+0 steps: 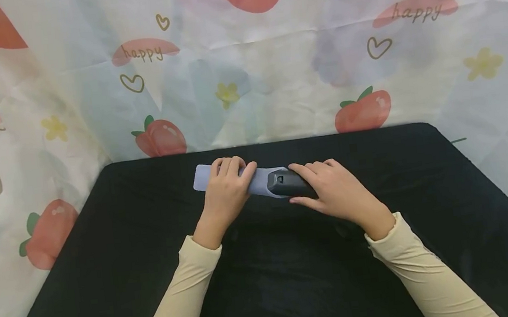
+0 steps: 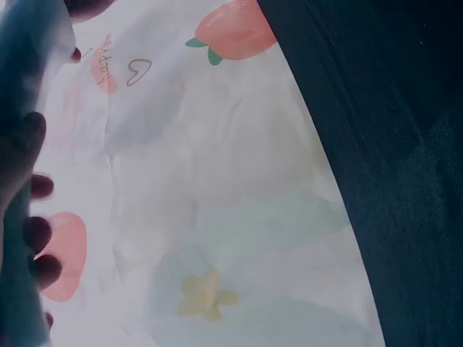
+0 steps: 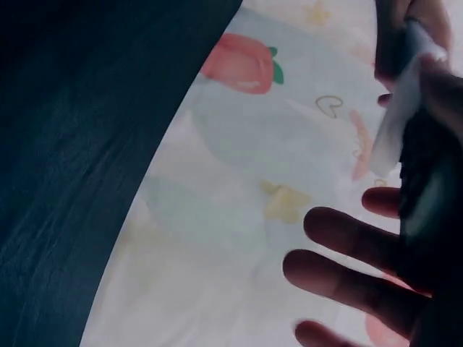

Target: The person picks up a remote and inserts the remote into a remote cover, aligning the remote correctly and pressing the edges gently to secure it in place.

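Note:
A long object is held crosswise above the black table, with a flat lavender part (image 1: 263, 181) on the left and a dark grey, handle-like part (image 1: 286, 182) on the right. Its exact kind cannot be told. My left hand (image 1: 228, 184) grips the lavender part, whose rounded end sticks out past the fingers. On the other side, my right hand (image 1: 335, 186) holds the dark grey part between thumb and fingers, covering its far end. In the right wrist view the fingers (image 3: 351, 235) reach out past the dark part. The left wrist view shows fingertips (image 2: 40, 235) round the object's edge.
A black cloth covers the table (image 1: 276, 280). Behind it and to the sides hangs a pale curtain (image 1: 274, 89) printed with fruit, hearts, flowers and the word "happy". Cream sleeves (image 1: 180, 295) cover both forearms.

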A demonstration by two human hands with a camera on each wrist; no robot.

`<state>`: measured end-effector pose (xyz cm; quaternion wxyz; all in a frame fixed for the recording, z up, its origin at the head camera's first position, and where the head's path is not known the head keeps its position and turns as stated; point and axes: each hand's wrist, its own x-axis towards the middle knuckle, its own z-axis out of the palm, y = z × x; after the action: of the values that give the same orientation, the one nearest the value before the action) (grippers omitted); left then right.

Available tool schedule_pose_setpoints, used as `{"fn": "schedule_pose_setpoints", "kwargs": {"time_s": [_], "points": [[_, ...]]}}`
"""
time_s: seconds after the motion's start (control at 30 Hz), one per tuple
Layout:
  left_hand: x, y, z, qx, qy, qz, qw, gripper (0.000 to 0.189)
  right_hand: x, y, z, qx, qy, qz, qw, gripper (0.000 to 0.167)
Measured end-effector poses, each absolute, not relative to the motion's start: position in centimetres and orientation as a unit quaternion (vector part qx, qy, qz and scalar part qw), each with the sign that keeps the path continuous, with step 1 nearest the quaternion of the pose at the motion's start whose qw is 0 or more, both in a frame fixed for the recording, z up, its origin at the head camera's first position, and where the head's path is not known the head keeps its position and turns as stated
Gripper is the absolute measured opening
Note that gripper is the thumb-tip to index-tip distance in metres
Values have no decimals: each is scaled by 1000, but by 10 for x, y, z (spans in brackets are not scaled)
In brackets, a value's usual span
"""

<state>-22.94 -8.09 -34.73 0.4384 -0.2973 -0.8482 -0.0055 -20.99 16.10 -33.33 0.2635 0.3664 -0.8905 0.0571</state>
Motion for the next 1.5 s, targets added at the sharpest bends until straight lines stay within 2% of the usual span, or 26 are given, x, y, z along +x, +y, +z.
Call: {"fn": "schedule_pose_setpoints", "kwargs": {"time_s": [0.13,0.33,0.47,0.57,0.83,1.0,1.1,1.33,1.5], "points": [[-231,-80,-349,-281,-855,0,435,39,-210,159,-336,376,-888,41,260,60],[-229,-76,-355,-259,-865,-57,427,55,-212,154,-345,347,-877,27,330,53],[-223,-70,-360,-243,-864,-108,429,41,-212,151,-350,289,-883,23,370,55],[-219,-62,-363,-223,-872,-107,423,31,-209,145,-353,260,-888,30,377,53],[-216,-47,-364,-199,-924,-127,302,28,-206,133,-363,258,-894,34,365,47],[-218,-45,-359,-194,-934,-125,272,29,-209,130,-362,268,-885,12,381,47],[-220,-45,-356,-196,-930,-138,280,30,-211,127,-360,266,-880,2,394,48],[-222,-46,-352,-235,-882,-173,371,29,-210,124,-350,253,-878,-10,406,47],[-219,-45,-349,-264,-863,-169,396,27,-207,123,-342,244,-885,-28,396,50]]}}
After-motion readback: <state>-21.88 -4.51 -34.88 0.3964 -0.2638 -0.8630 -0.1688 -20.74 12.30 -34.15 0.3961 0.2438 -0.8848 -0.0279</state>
